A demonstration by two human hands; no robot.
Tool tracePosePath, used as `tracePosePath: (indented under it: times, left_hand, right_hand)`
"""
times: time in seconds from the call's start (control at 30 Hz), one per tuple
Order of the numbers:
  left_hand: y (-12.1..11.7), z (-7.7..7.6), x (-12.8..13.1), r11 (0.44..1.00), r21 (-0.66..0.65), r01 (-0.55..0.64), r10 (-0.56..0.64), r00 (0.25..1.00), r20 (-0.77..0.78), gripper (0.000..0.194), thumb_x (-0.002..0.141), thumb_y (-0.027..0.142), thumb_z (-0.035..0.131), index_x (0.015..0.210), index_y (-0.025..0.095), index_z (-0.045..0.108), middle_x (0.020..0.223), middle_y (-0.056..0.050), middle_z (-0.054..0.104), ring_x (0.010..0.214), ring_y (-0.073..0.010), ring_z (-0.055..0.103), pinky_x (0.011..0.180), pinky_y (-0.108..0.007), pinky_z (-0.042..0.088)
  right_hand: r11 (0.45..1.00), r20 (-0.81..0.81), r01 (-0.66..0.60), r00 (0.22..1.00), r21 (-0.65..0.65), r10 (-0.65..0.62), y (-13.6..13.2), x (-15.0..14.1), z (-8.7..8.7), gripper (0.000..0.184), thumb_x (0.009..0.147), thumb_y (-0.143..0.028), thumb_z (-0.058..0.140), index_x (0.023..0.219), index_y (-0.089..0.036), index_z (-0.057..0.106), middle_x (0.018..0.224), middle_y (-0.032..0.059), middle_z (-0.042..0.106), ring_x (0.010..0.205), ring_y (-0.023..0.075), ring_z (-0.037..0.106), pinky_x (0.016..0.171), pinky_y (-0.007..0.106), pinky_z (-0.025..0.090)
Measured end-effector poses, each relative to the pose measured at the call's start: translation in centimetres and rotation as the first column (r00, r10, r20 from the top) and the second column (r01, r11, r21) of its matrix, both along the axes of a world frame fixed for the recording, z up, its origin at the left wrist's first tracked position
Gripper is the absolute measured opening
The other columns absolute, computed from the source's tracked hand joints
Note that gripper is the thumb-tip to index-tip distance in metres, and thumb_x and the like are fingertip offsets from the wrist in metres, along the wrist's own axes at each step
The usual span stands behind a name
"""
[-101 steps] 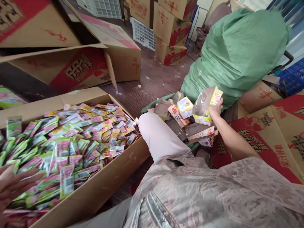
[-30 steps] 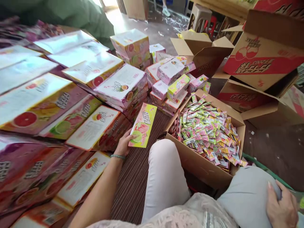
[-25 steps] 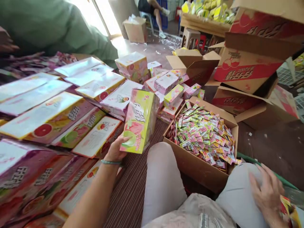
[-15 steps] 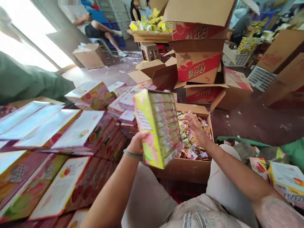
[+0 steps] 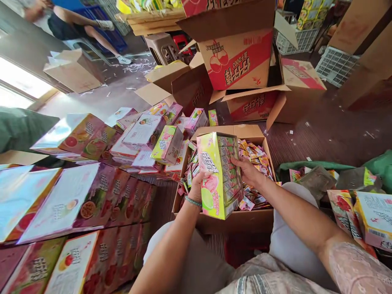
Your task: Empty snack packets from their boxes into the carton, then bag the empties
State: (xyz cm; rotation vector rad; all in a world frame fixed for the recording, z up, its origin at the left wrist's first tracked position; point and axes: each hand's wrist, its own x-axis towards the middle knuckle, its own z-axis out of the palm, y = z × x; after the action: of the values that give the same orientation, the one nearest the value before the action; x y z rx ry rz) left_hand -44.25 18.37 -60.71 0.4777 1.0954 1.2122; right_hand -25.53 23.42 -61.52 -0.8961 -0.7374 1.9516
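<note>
I hold a green and pink box of sachets (image 5: 218, 174) upright over an open cardboard carton (image 5: 241, 220). My left hand (image 5: 198, 186) grips the box's printed front near its lower edge. My right hand (image 5: 248, 171) is closed on the box's right side, where rows of packed sachets show through. The carton below holds a heap of loose pink, green and yellow sachets (image 5: 254, 153). My knees are on either side of the carton.
Stacks of flat fruit-printed boxes (image 5: 76, 196) fill the left. Smaller boxes (image 5: 147, 132) lie beyond them. Red and tan cartons (image 5: 241, 61) are piled behind. A green bag with discarded wrappers (image 5: 352, 179) sits at right. A person sits on a chair (image 5: 76, 24) far back left.
The left hand lifted the box from the stacks at left and carried it over the carton. The right hand left my knee and came onto the box's side.
</note>
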Motion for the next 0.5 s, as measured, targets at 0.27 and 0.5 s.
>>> tracePosePath:
  times: [0.27,0.5]
  left_hand:
    - [0.8,0.9,0.1,0.986,0.155,0.063,-0.058,0.998,-0.038,0.06,0.054,0.023,0.083,0.112,0.019,0.074,0.1,-0.008,0.081,0.105,-0.0365,0.077,0.095,-0.046,0.063]
    - [0.0,0.8,-1.1,0.994,-0.061,0.093,-0.103,0.976,-0.192,0.037,0.048,0.045,0.071,0.074,0.02,0.066,0.071,-0.007,0.07,0.07,-0.0296,0.07,0.074,-0.047,0.063]
  right_hand:
    - [0.997,0.112,0.062,0.992,-0.039,-0.057,0.8,-1.2,-2.6,0.063,0.053,-0.059,0.103,0.09,-0.021,0.069,0.091,0.0024,0.078,0.093,0.0234,0.069,0.083,0.033,0.051]
    - [0.991,-0.005,-0.125,0.992,-0.044,0.125,0.0,-1.2,-0.8,0.066,0.057,-0.057,0.104,0.103,-0.02,0.076,0.102,0.0085,0.081,0.111,0.0323,0.074,0.102,0.046,0.059]
